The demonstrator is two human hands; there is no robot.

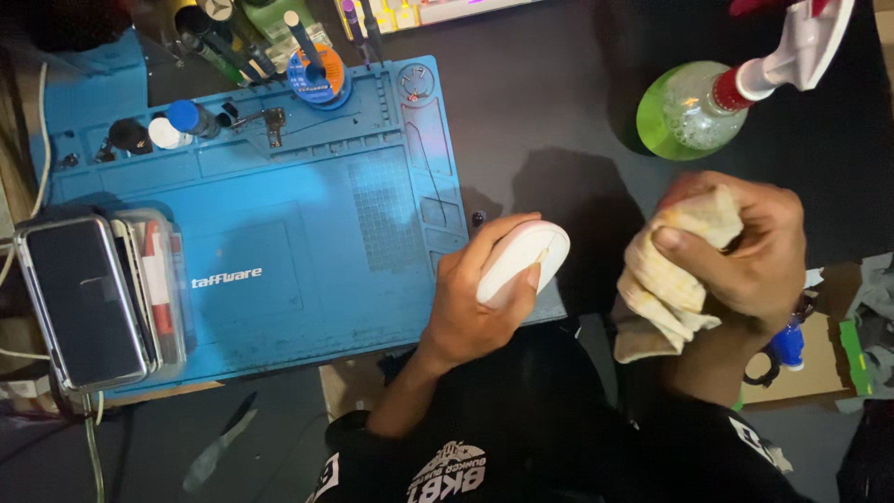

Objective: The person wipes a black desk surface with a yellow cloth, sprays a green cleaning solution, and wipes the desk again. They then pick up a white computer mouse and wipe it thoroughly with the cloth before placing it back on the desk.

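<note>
Head view: a dark table [559, 121] carries a blue work mat [279, 233] strewn with small tools, a green spray bottle [694, 112] beyond. Right hand [745, 251] is clenched on a crumpled beige cloth [666, 279]; left hand [475, 298] clasps a white mouse [521, 261] at the mat's right edge (tilted up). Wiping would go best with the mouse held steady.
</note>
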